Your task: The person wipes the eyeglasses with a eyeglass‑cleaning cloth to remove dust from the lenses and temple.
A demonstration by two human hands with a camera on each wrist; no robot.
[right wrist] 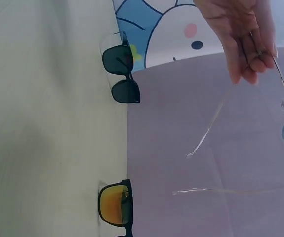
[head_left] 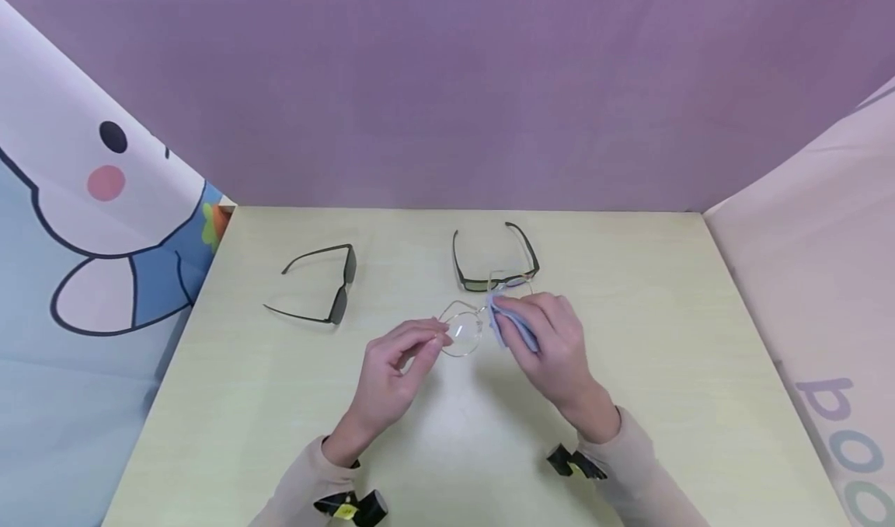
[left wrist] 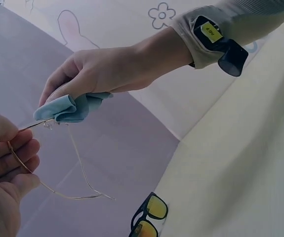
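A pair of thin wire-framed eyeglasses (head_left: 464,335) with round clear lenses is held above the table, temples pointing away from the person. The left hand (head_left: 397,365) pinches the rim at one end, near the hinge. In the right hand (head_left: 557,348), a folded light-blue cloth (head_left: 519,330) is pinched around the other lens, which it hides. The left wrist view shows the cloth (left wrist: 65,109) wrapped over the frame beside the bridge, and one thin temple (left wrist: 67,197) curving past the left fingers. Both temples are unfolded.
Black sunglasses (head_left: 339,306) lie unfolded on the table (head_left: 280,410) at the left. A second dark pair (head_left: 478,285) with yellow-orange mirrored lenses lies at the back, just beyond the hands. A purple backdrop (head_left: 447,92) rises behind the table, with printed cloth panels on both sides.
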